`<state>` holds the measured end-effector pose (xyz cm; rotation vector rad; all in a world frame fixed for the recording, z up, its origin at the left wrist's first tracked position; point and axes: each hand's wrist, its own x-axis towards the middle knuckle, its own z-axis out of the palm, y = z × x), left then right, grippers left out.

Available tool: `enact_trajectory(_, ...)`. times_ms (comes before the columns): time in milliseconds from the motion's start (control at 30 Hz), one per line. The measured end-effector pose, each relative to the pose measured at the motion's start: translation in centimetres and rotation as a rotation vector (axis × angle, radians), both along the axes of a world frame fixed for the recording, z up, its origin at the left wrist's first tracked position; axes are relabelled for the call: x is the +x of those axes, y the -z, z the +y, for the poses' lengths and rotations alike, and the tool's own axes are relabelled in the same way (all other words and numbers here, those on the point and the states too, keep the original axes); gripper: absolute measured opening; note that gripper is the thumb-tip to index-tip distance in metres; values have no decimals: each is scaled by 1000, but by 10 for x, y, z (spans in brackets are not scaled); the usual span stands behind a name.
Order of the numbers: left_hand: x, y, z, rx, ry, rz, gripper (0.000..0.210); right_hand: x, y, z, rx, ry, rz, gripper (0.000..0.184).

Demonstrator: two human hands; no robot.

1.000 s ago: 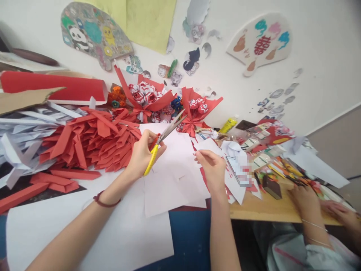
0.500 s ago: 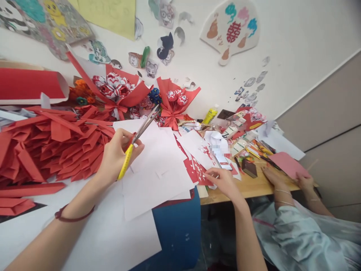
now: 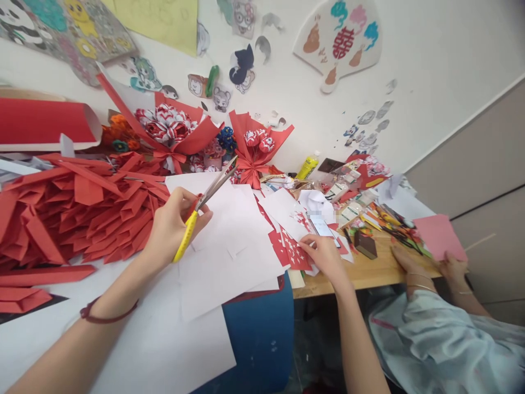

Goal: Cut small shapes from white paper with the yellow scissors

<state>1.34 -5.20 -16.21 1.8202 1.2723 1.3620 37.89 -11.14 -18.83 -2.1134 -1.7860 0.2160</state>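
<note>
My left hand [image 3: 172, 224] grips yellow-handled scissors [image 3: 191, 224], raised over white paper sheets [image 3: 229, 262] with the blades pointing up and to the right. The blades are slightly apart with nothing between them. My right hand [image 3: 326, 254] is at the right edge of a red sheet of cut-out paper [image 3: 292, 249] with small white diamond-shaped gaps. Its thumb and forefinger pinch that edge. Just above this hand lies a phone [image 3: 322, 225] with its screen lit. Left of the scissors is a heap of folded red paper pieces [image 3: 82, 208].
Red-wrapped bouquets [image 3: 168, 131] stand along the wall, with a yellow bottle [image 3: 307, 166] farther right. Pens and packets clutter the wooden table [image 3: 381, 262]. At right, another person's hands [image 3: 455, 271] handle a pink paper [image 3: 441, 235]. A blue surface [image 3: 262, 334] shows in front.
My hands stay almost in place, with the scissors and the red paper. The other person's hands and the pink paper have shifted right, and the paper is tilted up more.
</note>
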Motion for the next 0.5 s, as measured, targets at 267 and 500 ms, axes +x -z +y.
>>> enact_trajectory(267,1,-5,-3,-24,25,-1,25,-8,3,-4,47,73,-290,19)
enact_trajectory(500,1,0,2,-26,32,-19,28,-13,4,-15,42,24,-314,25)
